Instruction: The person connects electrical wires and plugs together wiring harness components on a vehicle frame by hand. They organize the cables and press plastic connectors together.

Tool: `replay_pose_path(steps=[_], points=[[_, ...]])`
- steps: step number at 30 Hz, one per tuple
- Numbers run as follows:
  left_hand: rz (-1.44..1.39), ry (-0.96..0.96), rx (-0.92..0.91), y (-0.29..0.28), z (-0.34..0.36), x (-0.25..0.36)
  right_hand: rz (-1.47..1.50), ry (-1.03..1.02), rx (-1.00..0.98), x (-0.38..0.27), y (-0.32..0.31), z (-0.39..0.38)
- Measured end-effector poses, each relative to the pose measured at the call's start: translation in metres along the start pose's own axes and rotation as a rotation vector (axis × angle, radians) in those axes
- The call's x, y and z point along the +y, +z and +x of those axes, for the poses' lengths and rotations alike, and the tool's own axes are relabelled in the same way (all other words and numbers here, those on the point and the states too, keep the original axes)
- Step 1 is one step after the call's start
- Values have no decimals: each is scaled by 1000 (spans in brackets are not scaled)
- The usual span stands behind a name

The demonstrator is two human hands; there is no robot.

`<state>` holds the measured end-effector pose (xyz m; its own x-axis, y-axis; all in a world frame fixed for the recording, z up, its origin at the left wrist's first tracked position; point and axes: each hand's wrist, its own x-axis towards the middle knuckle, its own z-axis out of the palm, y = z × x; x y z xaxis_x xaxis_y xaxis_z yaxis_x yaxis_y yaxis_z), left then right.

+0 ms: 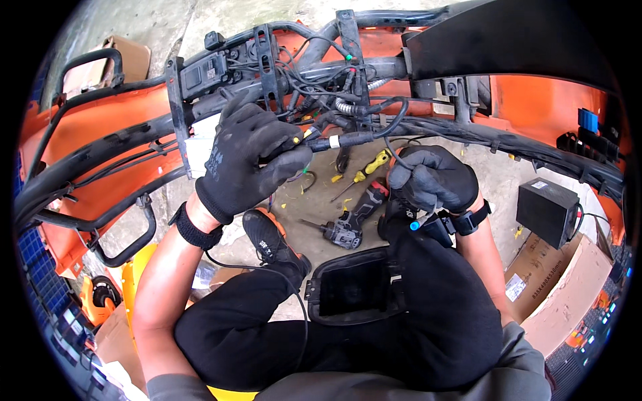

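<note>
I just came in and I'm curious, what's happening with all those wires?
A gloved person is busy at wiring on a black metal frame. The left hand is by a small yellow part; its exact grip isn't clear. The right hand holds a thin black cable. A drill and a yellow-handled screwdriver lie on the floor.

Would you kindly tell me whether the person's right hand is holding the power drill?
No, the power drill lies on the floor, while the right hand has its fingers curled around a thin dark cable.
</note>
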<state>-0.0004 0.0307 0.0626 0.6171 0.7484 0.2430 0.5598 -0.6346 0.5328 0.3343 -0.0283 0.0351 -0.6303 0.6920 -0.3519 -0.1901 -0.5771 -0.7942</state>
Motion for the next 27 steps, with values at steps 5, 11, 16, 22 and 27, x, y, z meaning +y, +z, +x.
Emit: replay_pose_path(steps=[5, 11, 16, 22, 27], points=[[-68, -17, 4, -2, -2, -1, -8, -27, 1, 3, 0, -1], [-112, -53, -56, -8, -2, 1, 1, -51, -13, 4, -1, 1], [-97, -23, -50, -10, -2, 0, 41, -55, -41, 6, -2, 0], [-91, -35, -83, -10, -1, -1, 80, -48, 27, 2, -4, -6], [-67, 0, -20, -27, 15, 9, 105, -256, 204, -10, -4, -21]])
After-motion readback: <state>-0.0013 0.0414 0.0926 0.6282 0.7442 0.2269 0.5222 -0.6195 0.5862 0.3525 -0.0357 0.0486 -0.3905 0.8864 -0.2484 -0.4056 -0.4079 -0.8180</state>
